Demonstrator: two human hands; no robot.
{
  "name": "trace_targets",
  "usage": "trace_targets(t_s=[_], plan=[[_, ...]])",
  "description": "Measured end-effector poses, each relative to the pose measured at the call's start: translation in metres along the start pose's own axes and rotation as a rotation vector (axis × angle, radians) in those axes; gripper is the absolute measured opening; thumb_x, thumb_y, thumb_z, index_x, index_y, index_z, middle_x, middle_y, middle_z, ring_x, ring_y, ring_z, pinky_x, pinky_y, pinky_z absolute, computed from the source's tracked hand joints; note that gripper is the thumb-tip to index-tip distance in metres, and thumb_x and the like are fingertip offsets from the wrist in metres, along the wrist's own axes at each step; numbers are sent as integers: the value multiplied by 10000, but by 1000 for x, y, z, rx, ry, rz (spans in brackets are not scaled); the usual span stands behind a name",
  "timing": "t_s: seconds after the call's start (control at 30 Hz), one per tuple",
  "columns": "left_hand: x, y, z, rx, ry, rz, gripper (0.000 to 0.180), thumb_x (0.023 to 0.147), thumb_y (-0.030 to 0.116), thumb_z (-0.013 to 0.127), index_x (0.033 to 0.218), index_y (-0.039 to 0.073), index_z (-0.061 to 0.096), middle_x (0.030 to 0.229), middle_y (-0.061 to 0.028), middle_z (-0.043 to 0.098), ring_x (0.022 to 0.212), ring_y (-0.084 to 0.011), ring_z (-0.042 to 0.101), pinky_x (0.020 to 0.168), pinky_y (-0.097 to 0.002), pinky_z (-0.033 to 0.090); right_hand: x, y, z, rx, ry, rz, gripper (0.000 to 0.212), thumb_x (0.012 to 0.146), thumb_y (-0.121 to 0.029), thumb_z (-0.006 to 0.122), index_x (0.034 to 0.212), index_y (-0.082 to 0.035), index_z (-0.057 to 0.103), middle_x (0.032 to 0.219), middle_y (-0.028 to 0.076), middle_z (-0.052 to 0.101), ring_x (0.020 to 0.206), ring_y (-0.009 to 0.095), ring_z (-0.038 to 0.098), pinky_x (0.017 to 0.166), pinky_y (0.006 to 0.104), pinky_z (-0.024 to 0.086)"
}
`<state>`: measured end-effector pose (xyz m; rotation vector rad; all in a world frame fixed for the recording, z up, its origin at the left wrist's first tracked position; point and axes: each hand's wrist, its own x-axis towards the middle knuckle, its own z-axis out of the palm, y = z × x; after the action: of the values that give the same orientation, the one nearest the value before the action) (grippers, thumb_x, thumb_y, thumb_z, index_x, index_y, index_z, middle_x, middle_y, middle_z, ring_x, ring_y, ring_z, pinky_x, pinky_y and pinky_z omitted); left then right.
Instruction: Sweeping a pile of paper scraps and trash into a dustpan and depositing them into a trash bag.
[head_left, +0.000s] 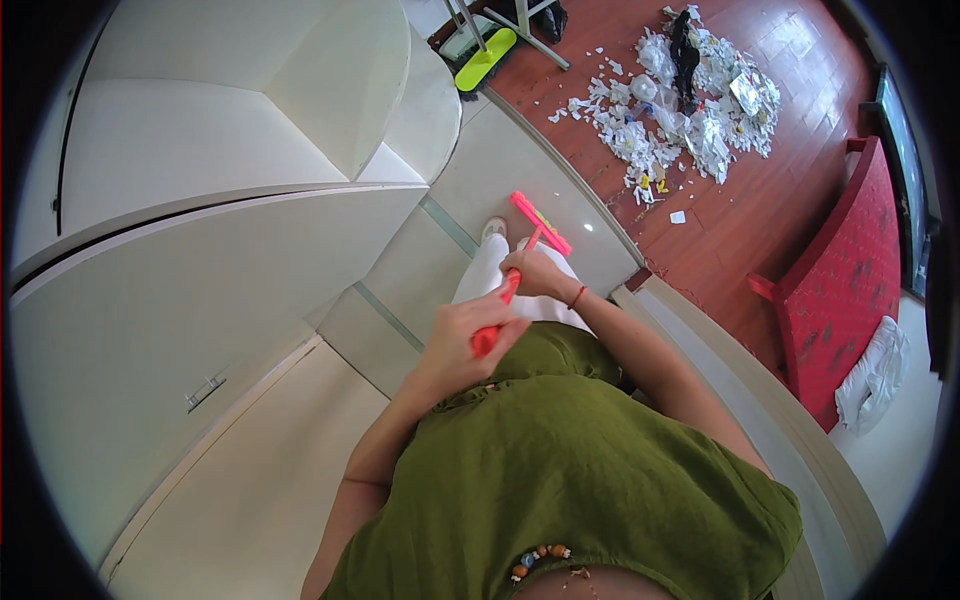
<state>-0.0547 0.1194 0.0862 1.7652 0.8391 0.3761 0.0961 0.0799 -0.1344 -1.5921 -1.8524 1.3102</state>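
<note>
Above the pale tiled floor (400, 270), both hands close on a pink broom handle (503, 300): left hand (468, 335) wrapped low, right hand (538, 272) higher, steadying the pink broom head (540, 223) over the tiles near the paper litter (680, 100).

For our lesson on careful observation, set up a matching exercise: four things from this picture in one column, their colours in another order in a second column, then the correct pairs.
Things:
1. Broom handle gripped by left hand and right hand
2. Person's top
3. Pile of scrap paper on the wood floor
4. Cabinet

Colours:
A. cream
B. pink-red
C. mostly white
D. olive green

Pairs: 1-B, 2-D, 3-C, 4-A
</note>
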Motion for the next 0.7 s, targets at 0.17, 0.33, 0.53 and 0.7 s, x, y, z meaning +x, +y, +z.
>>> trace_targets(t_s=[0.17, 0.33, 0.53, 0.7], plan=[[14, -20, 24, -119, -46, 44, 118, 842, 59, 653, 754, 1, 600, 679, -130, 578, 606, -274, 562, 636, -338, 462, -19, 41, -26, -148, 129, 225, 150, 652, -184, 675, 673, -72, 577, 709, 102, 602, 711, 343, 619, 604, 432, 479], [18, 11, 20, -214, -40, 86, 181, 868, 5, 594, 701, -38, 538, 616, -88, 523, 560, -198, 514, 1016, -422, 440, -43, 14, -74, -241, 263, 228, 142, 648, -168, 674, 677, -69, 576, 720, 98, 609, 720, 335, 622, 606, 432, 477], [14, 22, 29, -82, -59, 121, 126, 836, 59, 655, 746, -7, 597, 658, -119, 574, 565, -282, 533, 614, -326, 458, -37, 14, -58, -136, 129, 141, 109, 647, -166, 679, 722, -91, 654, 743, 117, 637, 727, 341, 631, 618, 440, 498], [24, 2, 50, -107, 38, 11, 147, 850, 87, 655, 750, -6, 598, 656, -113, 563, 567, -251, 520, 592, -331, 440, -24, 60, -24, -98, 41, 37, 116, 664, -192, 667, 753, -116, 668, 758, 108, 651, 747, 338, 640, 650, 448, 515]])
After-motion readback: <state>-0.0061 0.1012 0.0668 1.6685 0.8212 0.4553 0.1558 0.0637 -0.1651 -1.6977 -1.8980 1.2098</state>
